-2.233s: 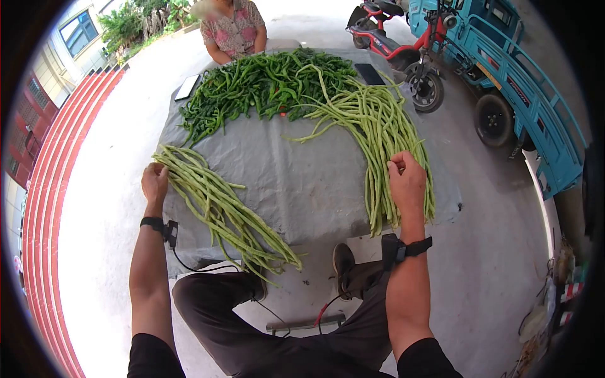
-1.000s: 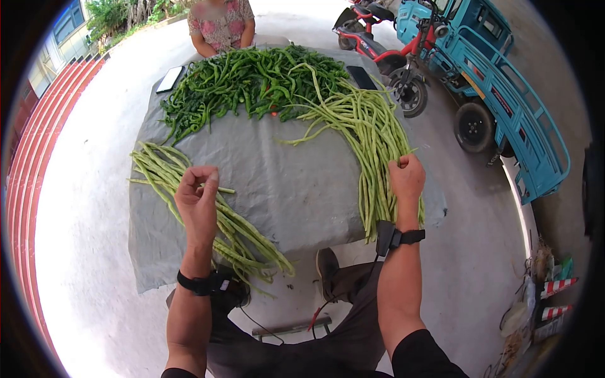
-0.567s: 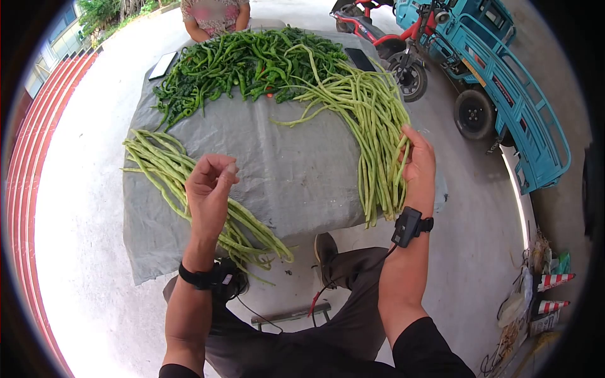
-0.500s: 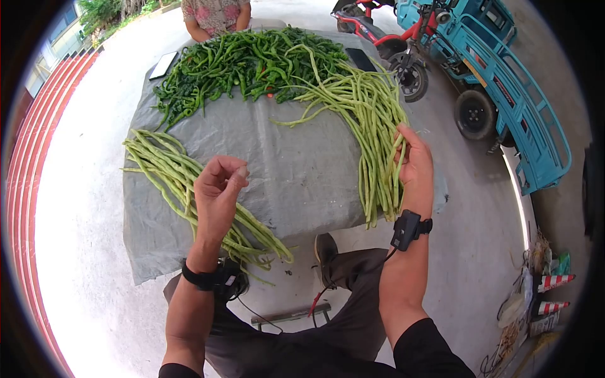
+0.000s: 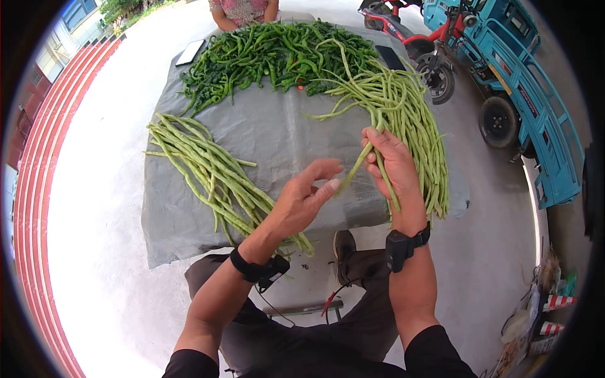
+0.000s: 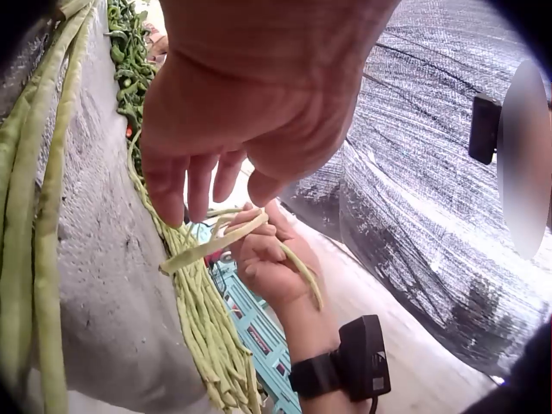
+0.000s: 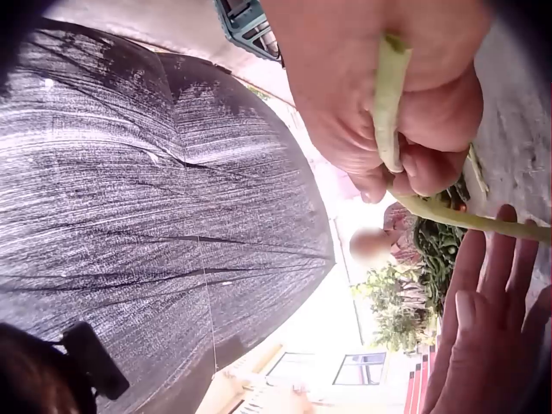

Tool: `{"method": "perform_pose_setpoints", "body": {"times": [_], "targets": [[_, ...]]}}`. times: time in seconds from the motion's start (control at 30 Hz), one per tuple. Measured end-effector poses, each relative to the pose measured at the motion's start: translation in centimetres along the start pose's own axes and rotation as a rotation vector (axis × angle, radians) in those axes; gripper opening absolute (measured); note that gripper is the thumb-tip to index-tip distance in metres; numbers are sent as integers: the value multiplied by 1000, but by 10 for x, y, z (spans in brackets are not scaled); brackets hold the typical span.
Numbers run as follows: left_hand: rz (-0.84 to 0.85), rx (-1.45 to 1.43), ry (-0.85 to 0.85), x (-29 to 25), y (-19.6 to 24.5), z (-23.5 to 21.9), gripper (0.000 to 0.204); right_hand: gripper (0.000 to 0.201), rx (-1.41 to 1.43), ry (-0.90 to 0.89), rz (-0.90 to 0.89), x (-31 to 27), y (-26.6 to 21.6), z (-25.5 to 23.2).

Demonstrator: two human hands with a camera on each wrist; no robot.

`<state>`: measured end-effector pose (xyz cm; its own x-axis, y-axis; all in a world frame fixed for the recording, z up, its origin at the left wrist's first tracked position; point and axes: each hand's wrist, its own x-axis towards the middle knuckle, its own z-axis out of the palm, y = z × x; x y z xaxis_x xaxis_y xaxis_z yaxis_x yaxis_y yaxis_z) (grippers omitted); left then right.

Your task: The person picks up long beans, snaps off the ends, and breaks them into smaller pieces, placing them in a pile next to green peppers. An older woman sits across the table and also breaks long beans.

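Observation:
My right hand (image 5: 394, 165) grips long green beans (image 5: 357, 167) in front of the right-hand heap. One end slants down toward my left hand and another hangs along the right wrist. My left hand (image 5: 301, 200) is held out with fingers spread and thumb apart, its tips right by the slanting bean end. In the left wrist view, that bean end (image 6: 207, 247) is just below the left fingers. The right wrist view shows a bean stub (image 7: 391, 99) across the curled right hand. The heap of long beans (image 5: 413, 116) lies right, a smaller bundle (image 5: 211, 173) left.
Green chili peppers (image 5: 265, 53) are piled along the far side of the grey sheet (image 5: 265, 138). A white phone (image 5: 190, 52) and a black phone (image 5: 390, 58) flank them. Across the table is a person (image 5: 242, 12). A blue cargo tricycle (image 5: 529, 94) stands right.
My right hand has come left from the heap's edge, now gripping beans. My left hand has moved right toward it and its fingers have spread. The head view has shifted slightly.

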<state>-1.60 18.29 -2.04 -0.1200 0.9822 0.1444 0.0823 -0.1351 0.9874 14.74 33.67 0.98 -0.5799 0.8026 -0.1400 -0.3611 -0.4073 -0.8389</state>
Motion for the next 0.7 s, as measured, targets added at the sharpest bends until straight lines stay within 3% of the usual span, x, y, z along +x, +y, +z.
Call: {"method": "perform_pose_setpoints", "body": {"times": [0.07,0.27,0.37,0.57,0.7], "targets": [[-9,-29,-35,2,-4,9,37,21,-50,-4,10,-2,7,10],[-280,-284,-199,3,5,-2,32,24,-159,12,24,0,24,18],[-313,-438,-167,-3,5,-7,32,27,-126,-10,45,-3,29,24],[-338,-457,-145,-4,10,-8,37,32,-110,-95,17,-2,36,21],[-342,-467,-126,-4,5,-7,35,32,-249,-35,-112,1,49,24]]}}
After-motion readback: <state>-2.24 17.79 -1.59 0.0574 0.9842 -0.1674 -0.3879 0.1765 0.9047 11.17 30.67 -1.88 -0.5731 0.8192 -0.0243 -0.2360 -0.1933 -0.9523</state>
